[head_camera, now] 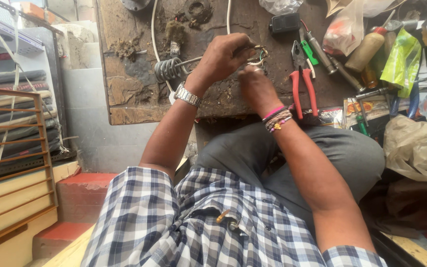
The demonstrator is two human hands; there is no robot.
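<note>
Cluttered wooden workbench point(124, 94): left hand point(226, 55) and right hand point(255, 85) pinch coil heater point(170, 68) wires point(259, 58), probably mid-joining; steadier twisting follows.

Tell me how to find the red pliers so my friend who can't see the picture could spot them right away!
Start at the worn wooden workbench in front of the person. Just right of the right hand, the red pliers lie flat, handles toward the person. Their bright red handles set them apart from the grey coil left of the hands and the screwdrivers beyond.
</note>
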